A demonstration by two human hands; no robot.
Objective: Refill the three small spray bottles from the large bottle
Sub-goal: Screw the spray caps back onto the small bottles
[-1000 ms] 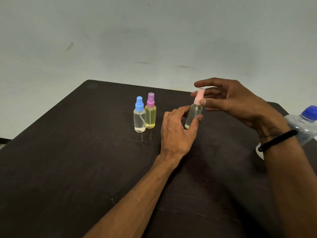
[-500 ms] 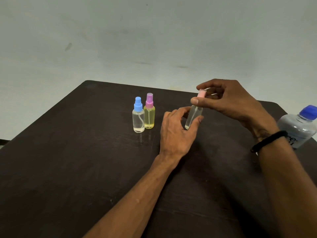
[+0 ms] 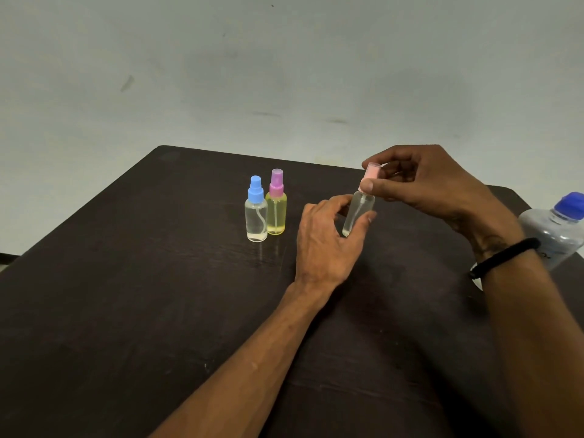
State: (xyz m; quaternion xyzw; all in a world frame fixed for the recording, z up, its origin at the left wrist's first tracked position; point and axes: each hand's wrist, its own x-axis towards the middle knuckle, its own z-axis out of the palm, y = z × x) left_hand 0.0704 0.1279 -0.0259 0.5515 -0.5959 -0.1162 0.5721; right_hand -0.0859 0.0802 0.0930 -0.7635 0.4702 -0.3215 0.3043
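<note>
A left hand grips the pink-capped spray bottle low on its body, while the right hand pinches its pink cap above.

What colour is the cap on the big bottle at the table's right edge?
Blue, seen in the head view on the big bottle's cap.

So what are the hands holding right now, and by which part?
Both hold the pink-capped spray bottle: the left hand grips its clear body, the right hand pinches its pink cap.
</note>
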